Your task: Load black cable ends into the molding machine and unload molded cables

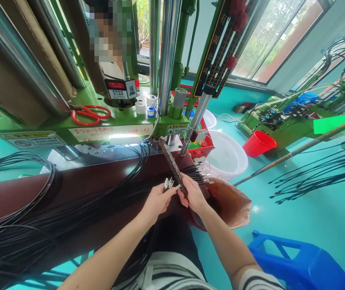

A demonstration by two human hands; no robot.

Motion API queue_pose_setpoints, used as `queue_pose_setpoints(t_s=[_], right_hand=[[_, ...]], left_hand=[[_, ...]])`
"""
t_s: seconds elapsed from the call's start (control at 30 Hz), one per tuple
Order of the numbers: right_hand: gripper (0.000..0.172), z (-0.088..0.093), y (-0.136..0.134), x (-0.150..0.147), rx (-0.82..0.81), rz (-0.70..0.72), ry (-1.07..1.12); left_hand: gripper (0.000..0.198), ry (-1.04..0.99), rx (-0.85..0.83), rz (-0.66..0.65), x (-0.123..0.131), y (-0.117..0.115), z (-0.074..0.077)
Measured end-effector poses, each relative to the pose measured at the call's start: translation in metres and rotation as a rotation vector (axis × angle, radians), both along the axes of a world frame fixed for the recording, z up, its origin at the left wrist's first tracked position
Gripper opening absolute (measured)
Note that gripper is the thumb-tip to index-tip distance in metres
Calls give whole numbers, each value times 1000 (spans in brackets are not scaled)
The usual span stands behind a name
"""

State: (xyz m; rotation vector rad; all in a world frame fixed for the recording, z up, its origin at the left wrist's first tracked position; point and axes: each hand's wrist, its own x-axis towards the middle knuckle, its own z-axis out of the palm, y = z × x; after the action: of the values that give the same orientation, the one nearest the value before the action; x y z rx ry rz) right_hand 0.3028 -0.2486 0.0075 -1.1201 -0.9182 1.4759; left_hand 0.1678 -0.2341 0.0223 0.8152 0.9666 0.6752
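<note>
My left hand (pixel 158 201) is closed around a bunch of black cables whose silvery connector ends (pixel 168 184) stick up above the fingers. One metal end points from its fingertips toward the dark slotted bar (pixel 172 163). My right hand (pixel 194 194) grips the near end of that bar, which slants away toward the green machine. Just behind the right hand lies a bundle of black cables with bare metal tips (pixel 201 173) on the brown table (pixel 106 171). The fingers hide part of the bar's near end.
Red-handled scissors (pixel 90 115) and small white rolls (pixel 140 107) lie on the green machine (pixel 124 123). Long black cables (pixel 78 209) cover the table's left side. To the right stand a paper-lined bin (pixel 235 205), white tub (pixel 226 155), red bucket (pixel 259 143) and blue stool (pixel 305 257). A person stands behind the machine.
</note>
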Motion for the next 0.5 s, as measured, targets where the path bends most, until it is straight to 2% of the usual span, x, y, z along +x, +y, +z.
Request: queue_pose_setpoints(t_s=[0.23, 0.37, 0.43, 0.5], right_hand=[[50, -4, -6, -4, 75, -70, -133], [51, -3, -7, -9, 106, -91, -275], [49, -2, -7, -9, 97, -66, -273], [49, -1, -6, -8, 67, -55, -219]], left_hand=[[29, 65, 4, -84, -1, 3, 2], [27, 148, 137, -41, 0, 2, 0], [27, 158, 217, -21, -3, 2, -2], [27, 138, 272, 55, -7, 4, -3]])
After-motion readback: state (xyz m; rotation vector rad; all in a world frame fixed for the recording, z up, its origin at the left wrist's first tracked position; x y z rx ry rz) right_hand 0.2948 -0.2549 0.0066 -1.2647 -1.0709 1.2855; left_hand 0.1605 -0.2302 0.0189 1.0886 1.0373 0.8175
